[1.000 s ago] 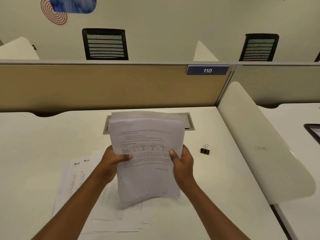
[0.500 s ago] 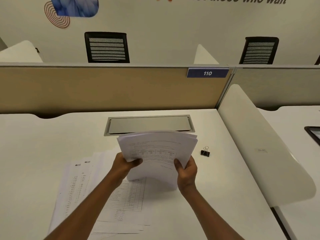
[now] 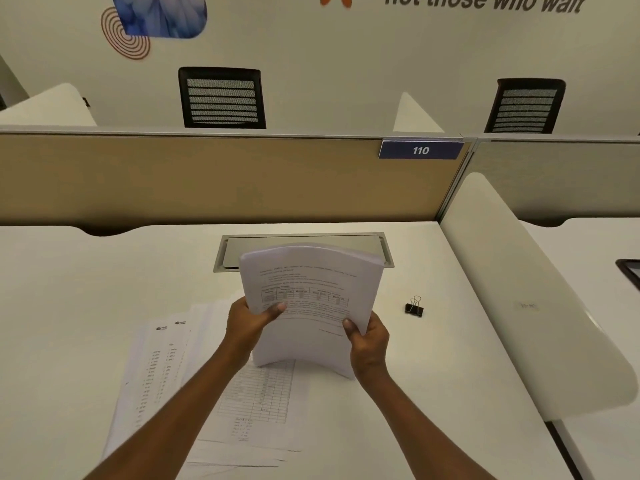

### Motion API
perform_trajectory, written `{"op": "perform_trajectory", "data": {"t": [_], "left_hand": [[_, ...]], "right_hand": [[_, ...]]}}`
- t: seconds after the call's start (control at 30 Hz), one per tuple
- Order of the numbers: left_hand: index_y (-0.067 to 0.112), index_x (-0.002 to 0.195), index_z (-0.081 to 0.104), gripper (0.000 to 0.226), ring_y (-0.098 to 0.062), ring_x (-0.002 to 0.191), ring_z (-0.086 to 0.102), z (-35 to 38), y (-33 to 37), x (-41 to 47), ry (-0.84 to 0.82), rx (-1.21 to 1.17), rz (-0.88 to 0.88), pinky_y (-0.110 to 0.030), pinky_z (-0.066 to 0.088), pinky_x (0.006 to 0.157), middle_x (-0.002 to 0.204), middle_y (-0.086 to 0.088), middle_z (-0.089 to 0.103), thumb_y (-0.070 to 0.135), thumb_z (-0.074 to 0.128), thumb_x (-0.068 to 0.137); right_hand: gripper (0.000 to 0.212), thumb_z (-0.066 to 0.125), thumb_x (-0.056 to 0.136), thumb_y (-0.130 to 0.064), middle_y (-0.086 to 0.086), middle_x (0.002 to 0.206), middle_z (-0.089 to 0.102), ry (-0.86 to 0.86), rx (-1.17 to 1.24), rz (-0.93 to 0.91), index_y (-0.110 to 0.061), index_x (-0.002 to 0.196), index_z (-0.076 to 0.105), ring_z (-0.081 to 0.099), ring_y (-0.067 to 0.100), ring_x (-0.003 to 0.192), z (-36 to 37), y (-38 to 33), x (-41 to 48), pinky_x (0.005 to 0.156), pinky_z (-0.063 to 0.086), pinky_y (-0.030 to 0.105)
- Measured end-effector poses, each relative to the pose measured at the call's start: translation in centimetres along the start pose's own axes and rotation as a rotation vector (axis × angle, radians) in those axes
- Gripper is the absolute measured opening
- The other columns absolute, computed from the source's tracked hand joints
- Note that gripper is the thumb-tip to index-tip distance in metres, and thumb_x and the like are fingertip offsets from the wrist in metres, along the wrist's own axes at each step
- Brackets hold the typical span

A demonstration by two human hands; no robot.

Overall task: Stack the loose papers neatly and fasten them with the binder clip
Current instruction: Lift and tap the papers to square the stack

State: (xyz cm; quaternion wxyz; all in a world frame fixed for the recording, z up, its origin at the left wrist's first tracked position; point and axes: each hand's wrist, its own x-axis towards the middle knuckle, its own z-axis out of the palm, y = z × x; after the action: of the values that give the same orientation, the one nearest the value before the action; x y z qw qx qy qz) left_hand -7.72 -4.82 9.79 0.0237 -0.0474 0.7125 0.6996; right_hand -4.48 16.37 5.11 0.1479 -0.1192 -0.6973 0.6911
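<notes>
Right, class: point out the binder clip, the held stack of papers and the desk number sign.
binder clip [image 3: 414,309], head view, black body.
held stack of papers [image 3: 311,292], head view, printed table.
desk number sign [image 3: 420,150], head view, number.

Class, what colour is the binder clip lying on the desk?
The binder clip is black with silver wire handles, shown in the head view, the only one.

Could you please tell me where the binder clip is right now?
The small black binder clip sits on the white desk, right of the held paper stack, untouched.
</notes>
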Motion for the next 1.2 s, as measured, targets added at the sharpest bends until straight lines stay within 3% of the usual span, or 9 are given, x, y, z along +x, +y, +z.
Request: {"op": "perform_trajectory", "data": {"t": [0.07, 0.17, 0.3, 0.43, 0.7, 0.83, 0.97, 1.1, 1.2], "left_hand": [[0.028, 0.093, 0.070, 0.045, -0.026, 0.084, 0.073, 0.1, 1.3, 0.3, 0.067, -0.055, 0.098, -0.038, 0.062, 0.067, 0.093, 0.000, 0.076, 0.059, 0.078, 0.060], [0.025, 0.068, 0.065, 0.035, -0.016, 0.062, 0.067, 0.6, 3.5, 1.1, 0.269, -0.044, 0.256, -0.032, 0.057, 0.054, 0.067, 0.005, 0.069, 0.060, 0.067, 0.071], [0.019, 0.053, 0.041, 0.062, -0.011, 0.047, 0.044, 1.5, 5.5, 2.7, 0.515, 0.057, 0.255, -0.027, 0.035, 0.046, 0.049, 0.009, 0.044, 0.077, 0.053, 0.071], [0.020, 0.050, 0.038, 0.069, -0.014, 0.046, 0.048, 2.4, 6.4, 3.0, 0.553, 0.146, 0.157, -0.028, 0.038, 0.047, 0.049, 0.007, 0.047, 0.088, 0.043, 0.066], [0.024, 0.060, 0.052, 0.055, -0.017, 0.064, 0.055, 2.9, 6.4, 3.0, 0.574, 0.142, 0.106, -0.026, 0.039, 0.055, 0.066, 0.005, 0.057, 0.070, 0.034, 0.083], [0.018, 0.069, 0.058, 0.057, -0.015, 0.064, 0.057, 2.5, 5.9, 2.7, 0.467, -0.014, 0.159, -0.026, 0.045, 0.052, 0.068, 0.005, 0.058, 0.073, 0.044, 0.077], [0.008, 0.100, 0.060, 0.085, -0.017, 0.074, 0.071, 0.5, 3.0, 2.1, 0.090, -0.077, 0.185, -0.027, 0.059, 0.058, 0.083, 0.006, 0.072, 0.077, 0.070, 0.052], [0.027, 0.099, 0.070, 0.070, -0.021, 0.089, 0.073, -0.6, -0.4, 1.9, -0.092, 0.021, 0.025, -0.035, 0.061, 0.071, 0.099, -0.001, 0.076, 0.066, 0.084, 0.043], [0.035, 0.095, 0.074, 0.047, -0.017, 0.090, 0.072, -0.1, -1.9, 1.6, -0.118, -0.016, -0.040, -0.027, 0.060, 0.069, 0.100, 0.004, 0.076, 0.049, 0.087, 0.052]], "right_hand": [[0.029, 0.066, 0.080, -0.010, -0.002, 0.100, 0.071, -0.013, -0.011, 0.008, -0.011, 0.109, 0.065, 0.068, 0.017, 0.095, -0.1, 0.0, 0.2, 0.082, 0.058, 0.036], [0.026, 0.065, 0.084, 0.003, 0.004, 0.101, 0.071, -0.031, -0.013, 0.016, -0.007, 0.109, 0.064, 0.067, 0.024, 0.097, -0.4, 0.0, 0.4, 0.083, 0.058, 0.037], [0.029, 0.063, 0.085, 0.006, -0.001, 0.100, 0.071, -0.033, -0.008, 0.023, -0.016, 0.103, 0.065, 0.067, 0.019, 0.095, -0.6, -0.3, 0.3, 0.081, 0.058, 0.034], [0.032, 0.063, 0.085, 0.006, -0.005, 0.098, 0.071, -0.034, 0.001, 0.036, -0.022, 0.100, 0.064, 0.068, 0.015, 0.093, -0.8, -0.4, 0.1, 0.080, 0.058, 0.031], [0.035, 0.068, 0.083, 0.001, -0.005, 0.104, 0.068, -0.060, -0.010, 0.032, -0.019, 0.111, 0.060, 0.066, 0.018, 0.097, -0.7, -0.6, 0.0, 0.081, 0.058, 0.031], [0.034, 0.069, 0.082, 0.001, -0.004, 0.103, 0.069, -0.043, 0.002, 0.061, -0.021, 0.106, 0.061, 0.066, 0.019, 0.097, -0.6, -0.7, 0.2, 0.080, 0.058, 0.032], [0.030, 0.069, 0.082, 0.000, -0.003, 0.098, 0.070, -0.034, 0.011, 0.096, -0.025, 0.097, 0.063, 0.067, 0.021, 0.093, -0.6, -0.8, 0.3, 0.079, 0.059, 0.031], [0.030, 0.069, 0.082, 0.002, 0.002, 0.100, 0.071, -0.031, 0.033, 0.106, -0.019, 0.101, 0.064, 0.068, 0.022, 0.095, -0.5, -0.8, 0.3, 0.082, 0.059, 0.035], [0.030, 0.070, 0.081, -0.001, 0.001, 0.101, 0.071, -0.028, 0.077, 0.124, -0.023, 0.101, 0.064, 0.068, 0.022, 0.094, -0.3, -0.8, 0.2, 0.080, 0.059, 0.035]]}}
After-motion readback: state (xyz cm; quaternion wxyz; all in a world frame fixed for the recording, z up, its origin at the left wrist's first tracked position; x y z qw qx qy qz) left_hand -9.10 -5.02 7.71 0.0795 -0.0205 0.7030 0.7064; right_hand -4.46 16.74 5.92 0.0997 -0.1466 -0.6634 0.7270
